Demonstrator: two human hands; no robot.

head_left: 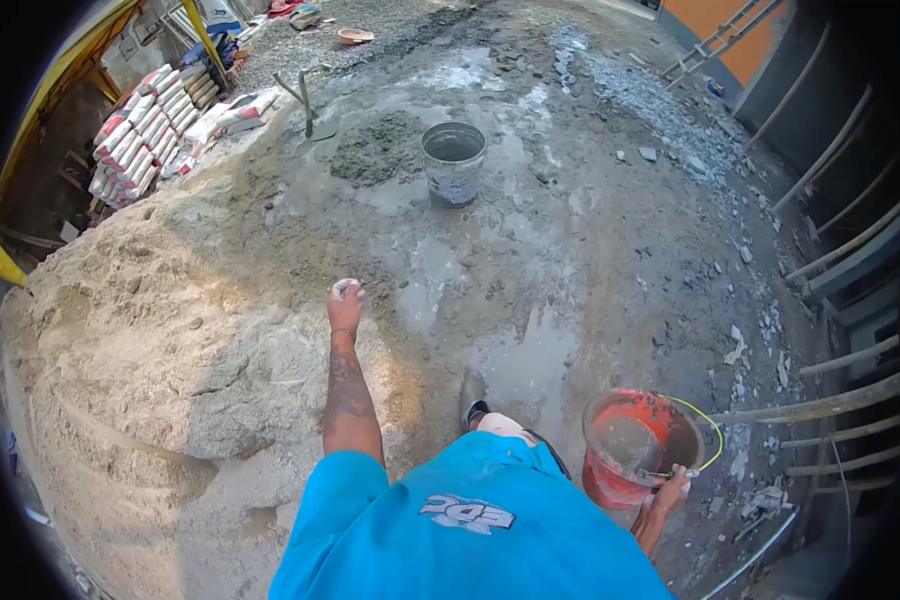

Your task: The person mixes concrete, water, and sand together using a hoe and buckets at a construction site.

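My left hand [346, 291] is stretched forward over the ground by the sand pile, its fingers curled closed with nothing visible in them. Pale dust or mortar coats its fingertips. Low on the right, my right hand [674, 488] grips a red bucket [610, 478] at the handle end by its near rim. Grey residue smears the bucket's inside, and its yellow handle [718, 440] arcs out to the right. Ahead stands a grey, mortar-crusted bucket [453, 180], upright and apart from both hands.
A large sand pile [120, 330] fills the left side. Wet mortar [378, 150] and a long-handled tool [307, 105] lie beyond it, near stacked cement bags [145, 135]. Wooden poles [850, 410] lean along the right. Rubble [660, 110] and a ladder [720, 40] are at the upper right.
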